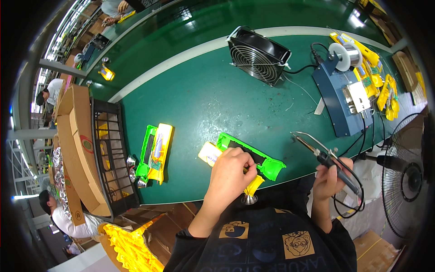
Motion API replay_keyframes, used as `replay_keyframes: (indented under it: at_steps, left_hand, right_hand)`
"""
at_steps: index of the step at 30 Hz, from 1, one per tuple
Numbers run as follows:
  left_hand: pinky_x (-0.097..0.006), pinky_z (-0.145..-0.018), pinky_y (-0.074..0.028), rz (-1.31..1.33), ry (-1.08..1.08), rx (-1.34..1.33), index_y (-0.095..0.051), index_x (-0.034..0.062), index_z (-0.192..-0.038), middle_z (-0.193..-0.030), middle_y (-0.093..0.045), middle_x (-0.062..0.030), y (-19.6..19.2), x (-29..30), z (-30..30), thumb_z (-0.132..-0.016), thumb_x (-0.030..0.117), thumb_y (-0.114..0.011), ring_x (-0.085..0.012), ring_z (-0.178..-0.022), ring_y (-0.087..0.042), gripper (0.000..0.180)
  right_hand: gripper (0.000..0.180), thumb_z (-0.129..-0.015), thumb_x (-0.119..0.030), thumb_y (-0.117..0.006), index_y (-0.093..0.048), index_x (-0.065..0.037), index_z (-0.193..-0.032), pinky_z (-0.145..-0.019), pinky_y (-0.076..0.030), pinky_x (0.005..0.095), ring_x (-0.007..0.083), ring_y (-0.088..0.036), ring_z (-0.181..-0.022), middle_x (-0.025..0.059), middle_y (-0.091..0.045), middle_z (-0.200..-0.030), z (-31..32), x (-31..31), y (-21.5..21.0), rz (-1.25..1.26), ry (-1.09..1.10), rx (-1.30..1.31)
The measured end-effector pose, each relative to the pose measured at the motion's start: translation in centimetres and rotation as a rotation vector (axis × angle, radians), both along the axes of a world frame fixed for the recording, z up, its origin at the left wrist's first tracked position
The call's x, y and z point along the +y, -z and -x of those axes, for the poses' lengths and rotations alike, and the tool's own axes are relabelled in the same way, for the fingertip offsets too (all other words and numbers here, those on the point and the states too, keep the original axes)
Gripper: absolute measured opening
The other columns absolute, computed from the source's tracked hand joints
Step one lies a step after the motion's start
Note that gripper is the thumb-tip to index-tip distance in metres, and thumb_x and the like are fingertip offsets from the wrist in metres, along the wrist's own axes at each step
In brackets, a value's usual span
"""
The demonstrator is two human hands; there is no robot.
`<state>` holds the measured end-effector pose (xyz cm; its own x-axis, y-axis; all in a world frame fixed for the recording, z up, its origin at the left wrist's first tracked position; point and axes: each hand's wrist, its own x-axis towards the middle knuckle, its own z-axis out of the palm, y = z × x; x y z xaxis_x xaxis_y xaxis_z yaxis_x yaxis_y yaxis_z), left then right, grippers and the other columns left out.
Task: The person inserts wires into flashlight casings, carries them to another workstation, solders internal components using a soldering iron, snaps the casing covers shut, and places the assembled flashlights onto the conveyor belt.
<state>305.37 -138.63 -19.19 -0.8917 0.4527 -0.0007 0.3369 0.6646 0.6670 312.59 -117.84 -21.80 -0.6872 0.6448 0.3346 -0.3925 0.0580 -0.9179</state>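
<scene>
My left hand [231, 172] is over an opened flashlight-like housing at the table's near edge, thumb and fingers pinched together; what they pinch is hidden. Under and beside it lie a green half-shell [272, 168] with a dark inside and a yellow half-shell [209, 153], partly covered by the hand. A shiny metal reflector cup [249, 199] shows at the yellow part's near end. My right hand [332, 179] is closed round a soldering iron [337, 171] with a thin metal feed tube along it. Its tip points left, in the air right of the green shell.
A second green-and-yellow housing [158, 154] lies to the left, before a black crate [113, 154]. A fan [256, 56] stands at the back. On the right are a blue solder feeder [337, 99], a wire spool [346, 55] and yellow housings [387, 97]. A larger fan [403, 181] stands beyond.
</scene>
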Motion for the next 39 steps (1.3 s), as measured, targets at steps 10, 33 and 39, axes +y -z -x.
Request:
replay_keyframes:
  at_steps: [10, 33, 39]
  left_hand:
    - [-0.033, -0.061, -0.042, 0.015, -0.009, -0.015, -0.057, 0.0019, -0.064, -0.065, -0.053, -0.008, 0.2, 0.1, 0.1, -0.064, 0.007, -0.063, -0.0245, -0.066, -0.052, 0.007]
    - [-0.035, -0.062, -0.042, 0.038, -0.01, -0.067, -0.057, 0.0018, -0.064, -0.066, -0.053, -0.0094, -0.2, 0.3, 0.1, -0.065, 0.007, -0.062, -0.0257, -0.068, -0.052, 0.007]
    - [-0.035, -0.062, -0.042, 0.037, -0.006, -0.07, -0.057, 0.0021, -0.065, -0.066, -0.053, -0.0095, -0.2, 0.3, 0.0, -0.066, 0.007, -0.062, -0.0257, -0.067, -0.051, 0.007]
  right_hand:
    - [0.015, -0.081, -0.006, -0.05, -0.041, 0.0, -0.091, -0.04, -0.034, 0.0171, 0.0096, -0.045, -0.045, 0.0102, -0.052, -0.063, 1.5, -0.5, 1.5, 0.289, -0.075, 0.01]
    - [0.013, -0.082, -0.005, -0.049, -0.042, 0.0, -0.092, -0.039, -0.035, 0.0173, 0.0104, -0.049, -0.048, 0.0077, -0.049, -0.067, 1.6, -0.2, 2.5, 0.326, -0.102, -0.008]
    - [0.012, -0.082, -0.005, -0.048, -0.042, 0.0, -0.092, -0.04, -0.034, 0.0169, 0.01, -0.047, -0.046, 0.0087, -0.05, -0.063, 1.6, -0.2, 2.4, 0.33, -0.113, -0.007]
